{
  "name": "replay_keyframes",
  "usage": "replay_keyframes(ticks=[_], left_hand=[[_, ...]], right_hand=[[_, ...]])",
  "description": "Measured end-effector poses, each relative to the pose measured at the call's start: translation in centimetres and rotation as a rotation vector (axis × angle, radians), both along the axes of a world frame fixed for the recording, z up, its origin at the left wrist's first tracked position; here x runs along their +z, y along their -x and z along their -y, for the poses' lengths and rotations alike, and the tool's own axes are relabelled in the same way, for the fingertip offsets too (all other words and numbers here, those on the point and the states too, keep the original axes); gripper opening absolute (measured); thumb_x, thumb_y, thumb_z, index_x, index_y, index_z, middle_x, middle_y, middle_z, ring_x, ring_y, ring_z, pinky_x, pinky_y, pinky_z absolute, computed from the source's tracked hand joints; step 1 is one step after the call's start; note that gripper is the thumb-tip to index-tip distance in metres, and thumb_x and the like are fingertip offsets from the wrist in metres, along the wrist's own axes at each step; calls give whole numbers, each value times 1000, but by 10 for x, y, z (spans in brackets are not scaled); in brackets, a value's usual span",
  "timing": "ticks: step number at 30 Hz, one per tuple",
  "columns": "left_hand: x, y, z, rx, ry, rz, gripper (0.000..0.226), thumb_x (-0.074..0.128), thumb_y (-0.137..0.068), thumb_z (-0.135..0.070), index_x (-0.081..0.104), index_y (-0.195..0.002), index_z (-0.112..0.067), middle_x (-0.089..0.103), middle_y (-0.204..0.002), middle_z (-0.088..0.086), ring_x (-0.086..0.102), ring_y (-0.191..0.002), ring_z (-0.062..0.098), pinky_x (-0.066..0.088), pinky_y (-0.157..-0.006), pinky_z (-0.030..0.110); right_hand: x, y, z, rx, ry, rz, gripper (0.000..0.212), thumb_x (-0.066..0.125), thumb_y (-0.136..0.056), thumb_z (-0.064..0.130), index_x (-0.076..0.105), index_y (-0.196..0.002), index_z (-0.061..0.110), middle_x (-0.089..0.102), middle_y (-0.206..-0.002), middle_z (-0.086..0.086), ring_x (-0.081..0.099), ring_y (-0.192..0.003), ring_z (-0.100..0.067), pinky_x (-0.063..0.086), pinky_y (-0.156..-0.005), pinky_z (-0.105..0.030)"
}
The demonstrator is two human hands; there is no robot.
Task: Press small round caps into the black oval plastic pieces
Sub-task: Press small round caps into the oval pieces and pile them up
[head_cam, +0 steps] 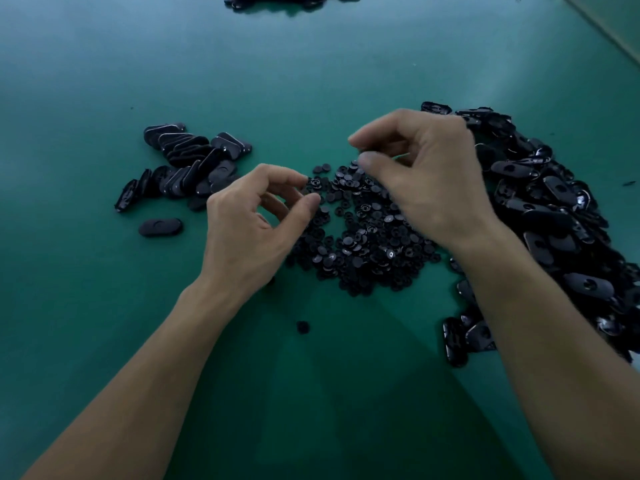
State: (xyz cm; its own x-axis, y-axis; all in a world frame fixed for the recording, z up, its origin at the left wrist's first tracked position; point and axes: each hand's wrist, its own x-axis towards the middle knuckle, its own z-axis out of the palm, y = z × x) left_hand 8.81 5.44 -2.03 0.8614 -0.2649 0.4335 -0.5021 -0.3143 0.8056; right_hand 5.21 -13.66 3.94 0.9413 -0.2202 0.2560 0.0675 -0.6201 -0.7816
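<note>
Green table [104, 81]; right hand [429, 178] hides some caps [367, 244]

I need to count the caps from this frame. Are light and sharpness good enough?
Hardly. Head view: dim light, so the pile of caps merges into one dark mass with few glints; the right hand looks slightly motion-blurred; a shadow darkens the green table between the forearms.
</note>
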Motion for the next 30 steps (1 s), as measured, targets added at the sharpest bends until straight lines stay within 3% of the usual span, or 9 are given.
replay_keyframes(ticks=[2, 5, 10, 13, 18, 25, 30], left_hand=[[1, 0, 0, -31, 47, -57, 21, 75, -85, -37, 66, -103, -32, 71, -82, -17, 63, -64, 7, 42, -57, 12], [3, 1, -1, -91, 94, -99, 24, 75, -86, -38, 64, -108, -37, 72, -86, -18, 62, -65, 6, 42, -54, 14], [4, 4, 2, -146, 165, -160, 27, 73, -90, -19, 65, -113, -31, 73, -82, -15, 61, -64, 6, 44, -52, 17], [6, 4, 3, -144, 216, -179, 21, 72, -91, -18, 66, -106, -30, 72, -82, -11, 62, -65, 8, 49, -51, 26], [8, 2, 2, -119, 288, -201, 16, 72, -90, -13, 65, -93, -27, 71, -79, -10, 66, -69, 9, 54, -58, 24], [10, -2, 0, -75, 350, -235, 9, 66, -91, -17, 58, -91, -22, 67, -72, -12, 65, -61, 9, 50, -53, 20], [9, -1, 0, -98, 338, -242, 8, 67, -89, -26, 61, -92, -23, 67, -74, -9, 66, -64, 13, 52, -55, 22]], right_hand=[[3, 2, -15, 105, -141, -31, 29, 77, -83, 9, 71, -99, 33, 72, -99, 8, 72, -80, -4, 60, -82, -31], [1, 5, -28, 153, -234, -49, 34, 80, -79, 10, 68, -102, 33, 69, -103, 3, 74, -74, -6, 61, -85, -39], [-2, 5, -31, 86, -258, -64, 33, 85, -77, 14, 69, -102, 30, 64, -99, 0, 72, -75, -8, 61, -80, -35], [-4, 4, -30, 53, -255, -51, 32, 88, -75, 21, 70, -100, 29, 61, -93, 3, 70, -72, -4, 60, -80, -30], [-10, 3, -29, 65, -299, -100, 24, 86, -77, 24, 73, -97, 25, 64, -85, 3, 70, -78, -18, 60, -83, -38], [-13, 4, -23, 140, -236, -211, 5, 76, -88, 23, 74, -91, 20, 74, -79, 3, 70, -75, -14, 57, -75, -32], [-10, 3, -26, 150, -266, -193, 18, 67, -96, 30, 69, -86, 15, 75, -78, -1, 72, -73, -16, 55, -67, -29]])
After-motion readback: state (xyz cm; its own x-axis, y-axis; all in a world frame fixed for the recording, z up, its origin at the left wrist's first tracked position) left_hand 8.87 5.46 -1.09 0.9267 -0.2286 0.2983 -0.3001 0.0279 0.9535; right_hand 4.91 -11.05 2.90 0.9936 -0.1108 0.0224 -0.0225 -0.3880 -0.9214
